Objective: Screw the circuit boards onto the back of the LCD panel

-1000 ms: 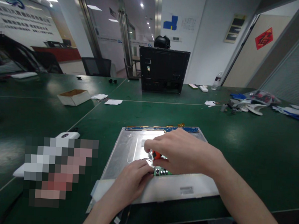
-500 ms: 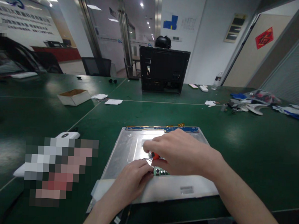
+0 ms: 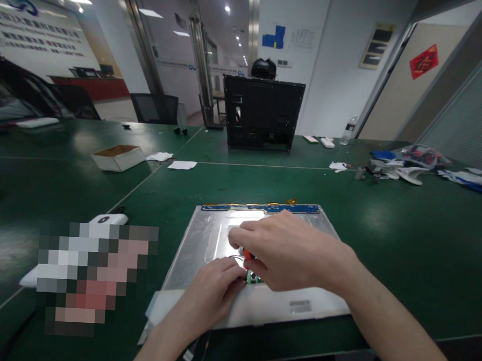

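A flat display panel (image 3: 193, 237) lies back-up on the table, with a narrow blue circuit strip (image 3: 256, 207) along its far edge. Near its front side sits a small green circuit board (image 3: 253, 278), partly covered by my hands. My left hand (image 3: 219, 284) rests on the panel, its fingers closed at the board's left edge. Above the board, my right hand (image 3: 280, 252) is wrapped round an orange-handled screwdriver (image 3: 248, 254). Most of the tool is hidden by the fingers, and its tip does not show. A thin wire runs beside it.
A black monitor housing (image 3: 263, 114) stands at the back of the green table (image 3: 365, 273). An open box (image 3: 119, 159) and papers lie far left. On the near left is a white device (image 3: 112, 219) beside a blurred patch. Parts and bags (image 3: 422, 156) are heaped at right.
My right hand has turned and shifted slightly down and left round the screwdriver, covering more of the green board. My left hand stays in place.
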Demonstrator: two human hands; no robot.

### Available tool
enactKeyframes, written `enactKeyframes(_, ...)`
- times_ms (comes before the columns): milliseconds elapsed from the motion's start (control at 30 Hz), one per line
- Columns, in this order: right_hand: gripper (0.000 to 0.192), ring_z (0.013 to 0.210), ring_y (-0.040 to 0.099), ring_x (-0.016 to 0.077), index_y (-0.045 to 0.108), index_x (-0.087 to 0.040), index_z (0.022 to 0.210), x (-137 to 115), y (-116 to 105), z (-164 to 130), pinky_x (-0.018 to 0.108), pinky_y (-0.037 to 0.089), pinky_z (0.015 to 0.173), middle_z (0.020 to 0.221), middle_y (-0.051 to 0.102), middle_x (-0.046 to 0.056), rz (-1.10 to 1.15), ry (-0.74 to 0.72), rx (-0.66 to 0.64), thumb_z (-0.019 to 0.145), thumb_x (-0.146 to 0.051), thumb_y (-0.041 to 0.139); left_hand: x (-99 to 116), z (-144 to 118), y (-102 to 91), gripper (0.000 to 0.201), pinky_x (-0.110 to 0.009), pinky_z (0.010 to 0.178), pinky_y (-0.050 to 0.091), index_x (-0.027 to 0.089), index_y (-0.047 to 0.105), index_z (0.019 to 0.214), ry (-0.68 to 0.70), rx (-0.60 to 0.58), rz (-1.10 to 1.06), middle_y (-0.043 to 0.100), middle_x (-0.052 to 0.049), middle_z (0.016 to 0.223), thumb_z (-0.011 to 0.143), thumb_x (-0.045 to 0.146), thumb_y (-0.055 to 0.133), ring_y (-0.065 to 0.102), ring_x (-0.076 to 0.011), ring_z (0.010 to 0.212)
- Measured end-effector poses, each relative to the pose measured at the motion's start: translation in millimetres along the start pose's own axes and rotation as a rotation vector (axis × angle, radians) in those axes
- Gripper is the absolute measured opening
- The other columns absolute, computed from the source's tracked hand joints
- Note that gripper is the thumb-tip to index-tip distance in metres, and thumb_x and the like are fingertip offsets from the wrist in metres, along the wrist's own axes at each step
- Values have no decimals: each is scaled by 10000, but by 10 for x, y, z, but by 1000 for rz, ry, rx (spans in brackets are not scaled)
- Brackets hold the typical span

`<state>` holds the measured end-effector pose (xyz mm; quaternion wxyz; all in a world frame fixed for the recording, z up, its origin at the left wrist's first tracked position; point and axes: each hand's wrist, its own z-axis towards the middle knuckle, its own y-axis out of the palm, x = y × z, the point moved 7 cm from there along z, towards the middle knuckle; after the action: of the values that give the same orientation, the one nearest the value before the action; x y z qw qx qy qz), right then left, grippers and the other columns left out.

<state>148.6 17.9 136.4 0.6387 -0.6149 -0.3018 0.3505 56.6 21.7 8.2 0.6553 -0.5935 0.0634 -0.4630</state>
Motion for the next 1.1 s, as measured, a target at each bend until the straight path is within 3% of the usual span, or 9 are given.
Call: enactKeyframes(1100, 81, 700, 597, 152, 569, -185, 962, 39, -2, 36, 281, 240, 529, 884, 694, 33, -9, 43, 8, 909, -244, 555, 12, -15, -10, 203, -307, 696, 472, 199, 618, 912, -50, 6, -19, 682, -58, 911, 865, 88, 454, 642, -221, 838)
